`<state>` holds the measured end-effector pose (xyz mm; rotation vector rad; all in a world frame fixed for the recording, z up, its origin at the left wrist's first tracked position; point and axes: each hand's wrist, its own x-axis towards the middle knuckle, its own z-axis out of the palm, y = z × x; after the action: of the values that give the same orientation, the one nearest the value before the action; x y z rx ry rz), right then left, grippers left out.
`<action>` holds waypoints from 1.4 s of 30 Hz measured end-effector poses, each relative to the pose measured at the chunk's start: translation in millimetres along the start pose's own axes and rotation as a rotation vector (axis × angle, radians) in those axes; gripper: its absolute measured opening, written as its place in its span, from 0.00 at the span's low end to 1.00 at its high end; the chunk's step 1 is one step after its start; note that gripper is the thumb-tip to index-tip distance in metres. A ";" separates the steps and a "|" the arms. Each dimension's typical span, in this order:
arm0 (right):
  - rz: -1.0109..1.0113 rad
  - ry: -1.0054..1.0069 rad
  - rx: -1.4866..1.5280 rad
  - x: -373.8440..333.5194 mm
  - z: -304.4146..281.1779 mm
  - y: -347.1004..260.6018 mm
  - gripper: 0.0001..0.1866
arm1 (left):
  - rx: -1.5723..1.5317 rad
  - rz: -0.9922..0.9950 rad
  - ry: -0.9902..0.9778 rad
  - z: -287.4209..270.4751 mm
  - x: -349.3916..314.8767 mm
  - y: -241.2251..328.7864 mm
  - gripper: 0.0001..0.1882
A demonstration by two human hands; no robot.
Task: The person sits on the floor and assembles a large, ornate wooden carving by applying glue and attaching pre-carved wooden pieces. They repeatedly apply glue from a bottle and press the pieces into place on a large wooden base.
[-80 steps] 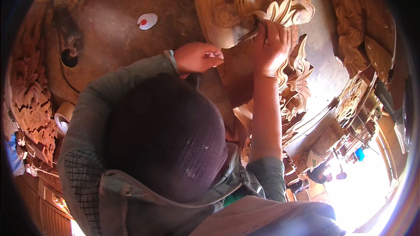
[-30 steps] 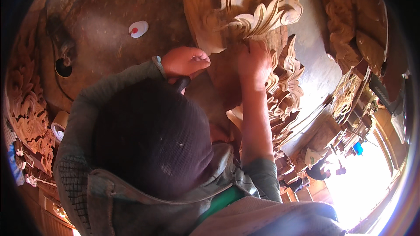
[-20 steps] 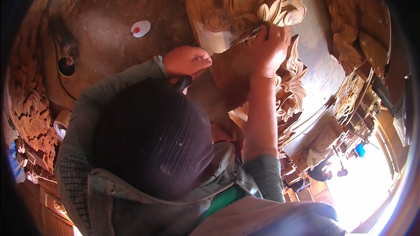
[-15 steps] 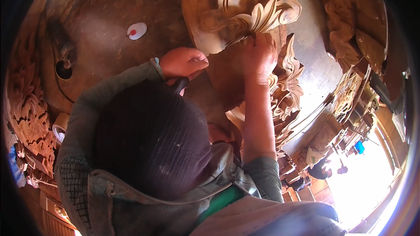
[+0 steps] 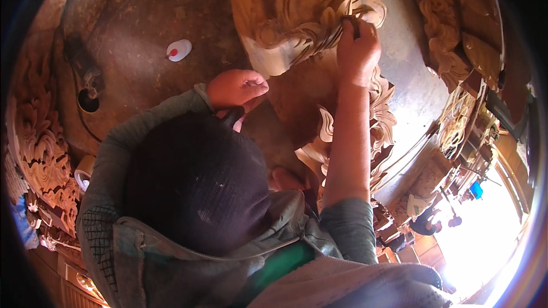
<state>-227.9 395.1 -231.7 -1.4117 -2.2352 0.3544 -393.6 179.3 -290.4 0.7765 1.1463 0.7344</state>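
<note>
A carved wooden panel with flame-like, leafy curls lies at the top of the head view. My right hand reaches up to its right part, fingers closed on a small dark piece held against the carved curls. What that piece is, I cannot make out. Left of the panel's lower edge, my left hand is curled into a loose fist. Whatever may be inside it is hidden. A dark curved piece shows just below that hand. Another leafy carving lies partly behind my right forearm.
A white bottle with a red tip lies on the brown floor. A dark power tool with a cord is at the left. Carved panels stand at the far left and upper right. A roll of tape sits by my left sleeve.
My right hand has moved up and to the right across the carving, its fingers still closed. The left hand stays curled in nearly the same place.
</note>
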 end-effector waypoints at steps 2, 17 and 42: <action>0.060 -0.102 -0.034 -5.1 -5.2 -3.6 0.07 | 0.022 -0.012 -0.004 -0.7 0.0 0.9 0.16; -0.097 -0.062 -0.250 -9.3 3.6 -1.5 0.08 | 0.132 -0.020 -0.056 -0.6 1.8 9.8 0.14; -0.270 -0.155 0.177 1.7 6.8 -81.3 0.06 | 0.138 0.084 -0.013 -8.5 -2.6 2.9 0.20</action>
<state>-295.2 361.3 -200.3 -1.0076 -2.4126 0.5691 -402.7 180.0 -288.5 0.9490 1.1671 0.7239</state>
